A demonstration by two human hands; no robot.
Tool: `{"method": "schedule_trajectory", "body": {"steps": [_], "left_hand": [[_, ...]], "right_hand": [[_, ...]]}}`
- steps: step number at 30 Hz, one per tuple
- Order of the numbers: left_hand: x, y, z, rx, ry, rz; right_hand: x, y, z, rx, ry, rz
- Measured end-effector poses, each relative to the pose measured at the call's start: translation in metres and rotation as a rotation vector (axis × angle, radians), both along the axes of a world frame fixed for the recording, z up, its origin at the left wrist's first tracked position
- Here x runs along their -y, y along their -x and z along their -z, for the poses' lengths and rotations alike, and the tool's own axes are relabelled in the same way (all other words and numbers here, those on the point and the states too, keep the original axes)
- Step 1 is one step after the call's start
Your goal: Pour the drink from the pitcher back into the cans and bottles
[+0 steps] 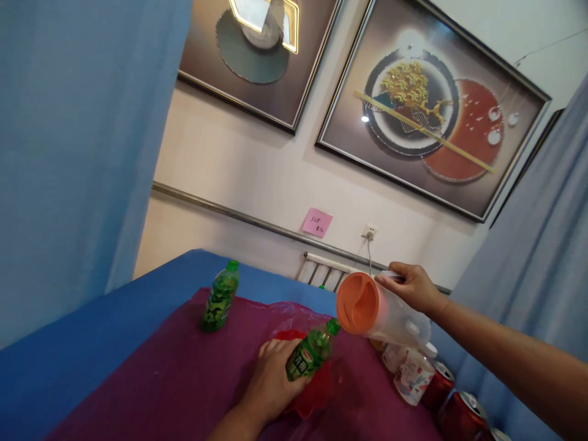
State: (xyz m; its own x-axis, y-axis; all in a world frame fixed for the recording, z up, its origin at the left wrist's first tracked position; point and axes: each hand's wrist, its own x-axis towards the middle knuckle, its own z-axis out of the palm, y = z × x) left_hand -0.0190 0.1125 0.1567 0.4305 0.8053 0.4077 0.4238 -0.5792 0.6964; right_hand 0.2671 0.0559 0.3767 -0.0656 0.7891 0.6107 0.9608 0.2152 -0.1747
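My left hand is closed around the lower part of a green-capped drink bottle, just over or in a red scalloped bowl; the bottle's base is hidden. My right hand grips the white handle of a clear plastic pitcher with an orange lid. The pitcher is tipped over, its lid facing left, close to the bottle's cap. I cannot tell whether it holds any liquid. A second green bottle stands upright at the left on the purple sheet.
A purple plastic sheet covers part of the blue table. A patterned white bottle and red cans line the right side. Blue curtains hang on both sides. The wall behind has a metal rail and framed pictures.
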Motion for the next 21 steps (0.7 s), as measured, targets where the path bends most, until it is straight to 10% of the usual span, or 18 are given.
{"method": "schedule_trajectory", "body": {"steps": [21], "left_hand": [[-0.0004,0.0002,0.0007,-0.004,-0.004,-0.001]], "right_hand": [[0.002,-0.0005,-0.0008,0.002,0.016,0.023]]}}
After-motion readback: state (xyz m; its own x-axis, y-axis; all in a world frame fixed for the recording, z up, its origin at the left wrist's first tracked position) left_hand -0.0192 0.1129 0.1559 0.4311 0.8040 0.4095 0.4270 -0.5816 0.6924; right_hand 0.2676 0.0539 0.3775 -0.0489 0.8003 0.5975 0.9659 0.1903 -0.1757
